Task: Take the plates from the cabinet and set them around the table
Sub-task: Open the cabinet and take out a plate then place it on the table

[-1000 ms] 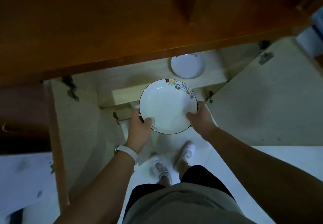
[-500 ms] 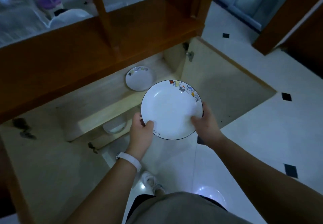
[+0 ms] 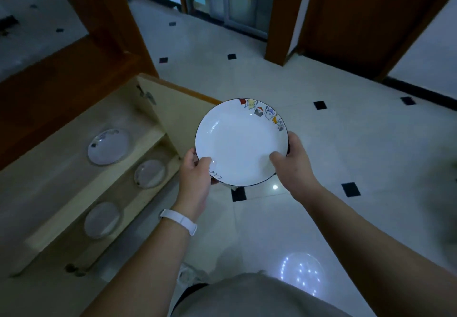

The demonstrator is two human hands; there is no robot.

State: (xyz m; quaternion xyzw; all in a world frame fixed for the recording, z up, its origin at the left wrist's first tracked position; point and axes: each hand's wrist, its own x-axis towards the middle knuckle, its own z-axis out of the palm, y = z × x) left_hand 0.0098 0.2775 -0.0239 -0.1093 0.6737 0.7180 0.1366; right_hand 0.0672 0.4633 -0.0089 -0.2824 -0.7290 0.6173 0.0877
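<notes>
I hold a white plate [image 3: 238,143] with a dark rim and small coloured figures along its far edge, level in front of me over the tiled floor. My left hand [image 3: 195,178] grips its near left rim, thumb on top. My right hand [image 3: 293,160] grips the near right rim. To my left the low cabinet [image 3: 74,193] stands open. One plate [image 3: 107,146] lies on its upper shelf and two more plates [image 3: 150,173] [image 3: 102,220] lie on the lower shelf.
The open cabinet door [image 3: 173,108] juts out just left of the plate. White floor tiles with small black squares [image 3: 350,189] spread ahead and right. A wooden door frame [image 3: 279,17] and a dark wooden door [image 3: 366,19] stand at the back.
I have turned to the right, away from the cabinet, with the plate in both hands. The cabinet has slid to the left of the view and open floor has come in ahead.
</notes>
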